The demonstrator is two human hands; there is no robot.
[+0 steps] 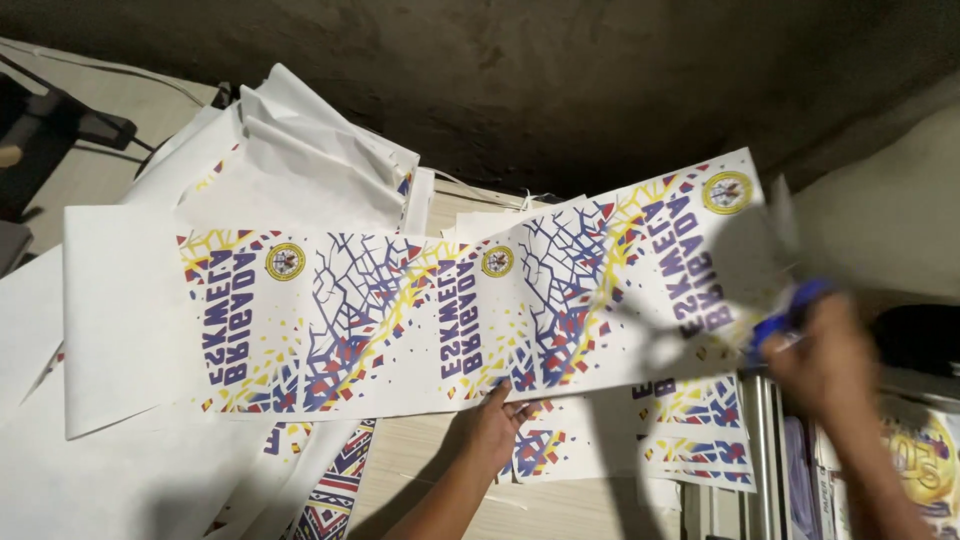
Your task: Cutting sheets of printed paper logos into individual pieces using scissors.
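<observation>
A long white printed paper strip with blue, red and yellow cracked patterns and round emblems stretches across the wooden table. My left hand presses on its near edge around the middle. My right hand, blurred, is at the strip's right end and grips a blue-handled tool, probably scissors or a cutter. More printed sheets lie under the strip beside the right hand.
A heap of white paper sheets sits at the back left, with more sheets spilling over the left edge. A patterned strip hangs at the front. A metal rail and printed items stand at right. A dark wall is behind.
</observation>
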